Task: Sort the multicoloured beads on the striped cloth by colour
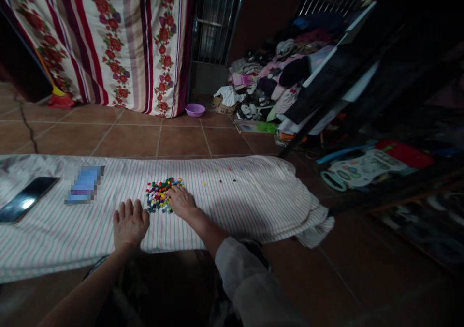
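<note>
A loose pile of small multicoloured bead-like pieces [157, 195] lies on the striped cloth. My right hand [181, 201] is over the pile's right side, its fingers bent together and touching the pieces. What sits between those fingertips, if anything, is too small to make out. Palm down, my left hand [130, 223] rests on the cloth just left of the pile, with its fingers stretched out and nothing held. Several single pieces [220, 181] in different colours lie spaced apart on the cloth to the right of my right hand.
The striped cloth [253, 206] covers a long low surface. On its left lie a dark phone [29, 199] and a blurred blue rectangular item [85, 185]. Beyond are a purple basin [195, 110], a heap of clothes [275, 78] and a floral curtain [132, 46].
</note>
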{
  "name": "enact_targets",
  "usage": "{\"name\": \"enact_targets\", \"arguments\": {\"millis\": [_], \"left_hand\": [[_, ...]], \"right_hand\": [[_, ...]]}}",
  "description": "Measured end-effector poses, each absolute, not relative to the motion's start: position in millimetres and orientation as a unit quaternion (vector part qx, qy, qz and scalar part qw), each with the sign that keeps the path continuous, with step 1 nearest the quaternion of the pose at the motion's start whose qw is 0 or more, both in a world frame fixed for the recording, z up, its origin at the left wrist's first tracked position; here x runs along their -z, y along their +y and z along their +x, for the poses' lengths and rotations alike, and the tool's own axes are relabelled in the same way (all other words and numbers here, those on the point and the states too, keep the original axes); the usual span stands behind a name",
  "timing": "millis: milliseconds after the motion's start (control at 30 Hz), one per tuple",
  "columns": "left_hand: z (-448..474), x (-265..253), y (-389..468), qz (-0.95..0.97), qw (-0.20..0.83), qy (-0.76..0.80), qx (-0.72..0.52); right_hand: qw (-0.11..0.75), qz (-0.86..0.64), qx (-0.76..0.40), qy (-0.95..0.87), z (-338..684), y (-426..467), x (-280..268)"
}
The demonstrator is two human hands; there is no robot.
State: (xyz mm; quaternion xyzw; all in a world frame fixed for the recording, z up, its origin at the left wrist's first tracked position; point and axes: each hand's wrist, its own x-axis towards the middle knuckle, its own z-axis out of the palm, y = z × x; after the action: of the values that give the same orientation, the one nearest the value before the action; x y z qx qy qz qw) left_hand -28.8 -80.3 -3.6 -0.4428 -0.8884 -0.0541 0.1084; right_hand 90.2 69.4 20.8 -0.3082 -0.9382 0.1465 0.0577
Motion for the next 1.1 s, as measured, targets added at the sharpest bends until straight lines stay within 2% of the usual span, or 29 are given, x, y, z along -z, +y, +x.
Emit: {"name": "enact_targets", "arguments": {"millis": [333,533,833,1100], "left_hand": [[-30,2,-81,-0.444,0.101,-0.888,0.06],[-28,-1,-81,-0.436,0.078,-0.895,0.057],[-28,-2,-81,-0.444,0.088,-0.89,0.053],[-29,3,-81,-0.443,0.085,-0.891,0.054]], "right_hand": [[0.114,-0.298,-0.197,-0.927,97,68,-23],[0.147,-0.387,-0.229,-0.881,137,97,-18],[0.23,-0.542,-0.173,-0.79,239,174,-6],[0.199,-0.658,-0.14,-0.712,284,207,-10]]}}
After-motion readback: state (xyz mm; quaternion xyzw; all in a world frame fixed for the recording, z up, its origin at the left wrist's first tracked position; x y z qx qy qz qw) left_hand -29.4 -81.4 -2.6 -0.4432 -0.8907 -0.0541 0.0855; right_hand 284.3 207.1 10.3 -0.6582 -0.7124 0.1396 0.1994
